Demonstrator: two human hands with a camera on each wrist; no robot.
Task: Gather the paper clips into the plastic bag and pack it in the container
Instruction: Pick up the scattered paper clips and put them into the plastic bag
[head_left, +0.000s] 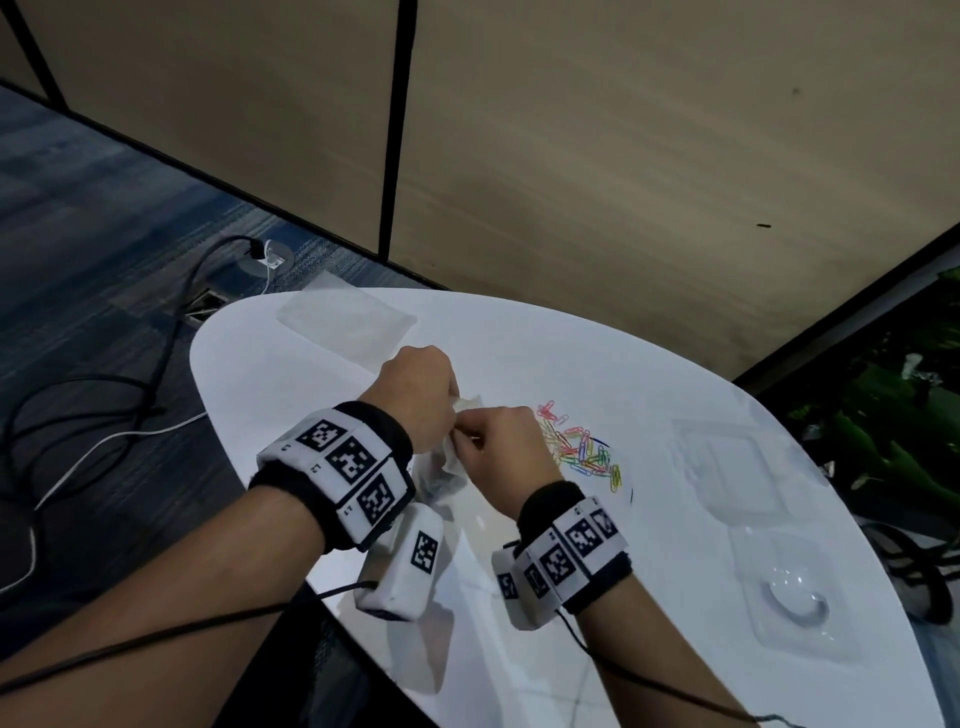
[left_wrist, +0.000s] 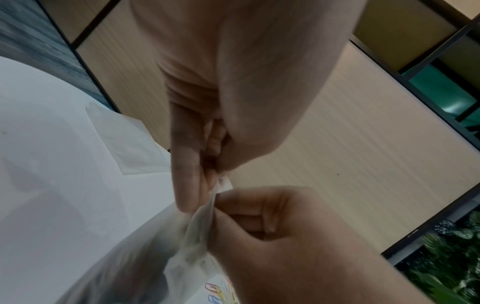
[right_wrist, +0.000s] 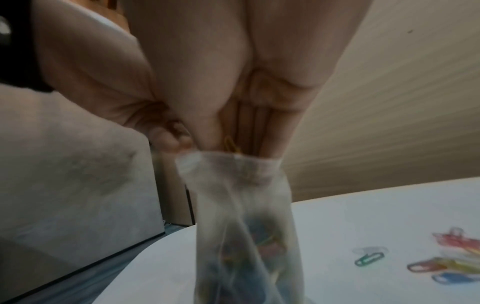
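A clear plastic bag with several colored clips inside hangs between my hands above the white table. My left hand pinches the rim of the bag and holds it up. The fingertips of my right hand sit in the bag's mouth, pinching a yellow paper clip. A pile of colored paper clips lies on the table just right of my right hand. The clear container stands further right, apart from both hands.
A clear lid or second tray lies at the table's near right. A flat translucent bag rests near the far left edge. Cables run over the floor to the left, and wall panels stand behind the table.
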